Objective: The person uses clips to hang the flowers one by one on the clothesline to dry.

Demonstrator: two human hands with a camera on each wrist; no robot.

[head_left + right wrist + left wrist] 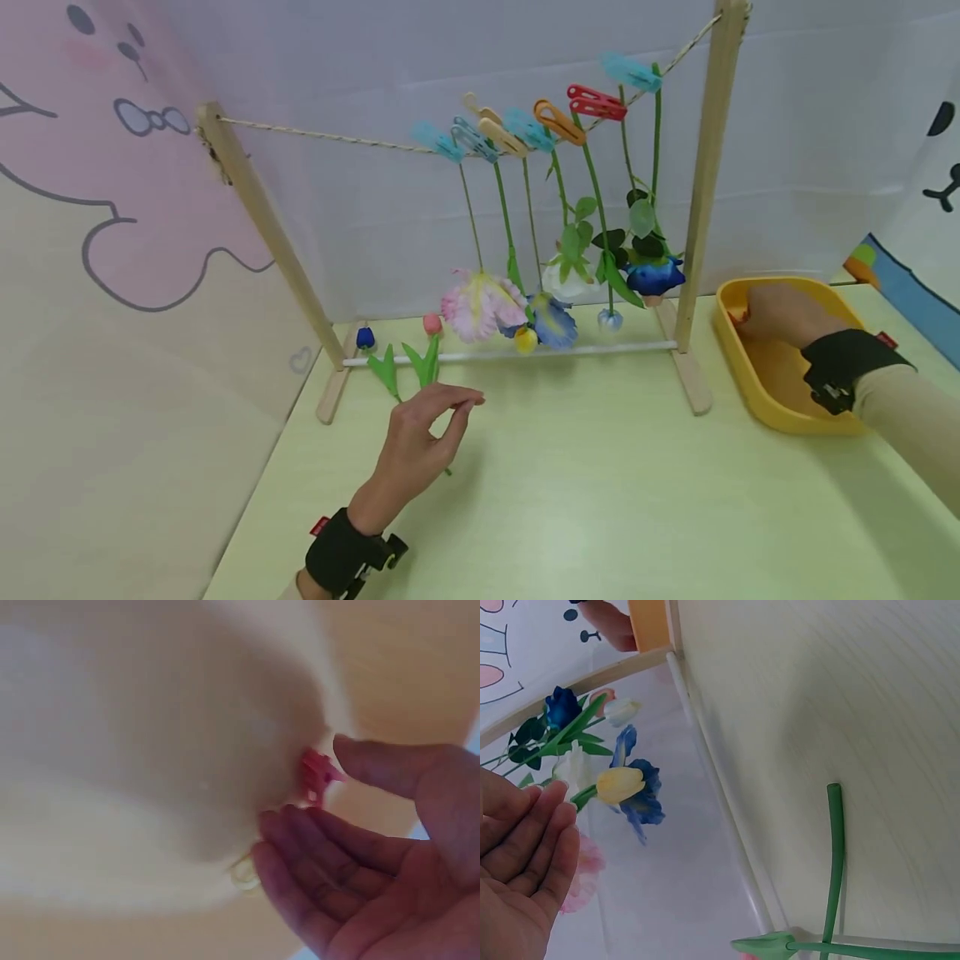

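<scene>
Fingers point(457, 406) on the left hand point(420, 446) are loose and a bit spread, holding nothing, hovering just above the counter point(600, 500). The thing nearest them is the pink tulip point(432, 324), lying flat with its green stem point(832, 855) running from the bud at the rack's white bottom rail point(517, 355) back toward the person, so the long axis points roughly along the hand itself. The stem sits right under and just past those fingertips.

Over on the other side, the right hand point(780, 315) is down in the yellow tray point(780, 412), fingers point(315, 847) relaxed and open, with a small red clothespin point(319, 778) just beyond the tips, apparently touching. It's well apart from the tulip, so the left is clearly the closer one.
</scene>
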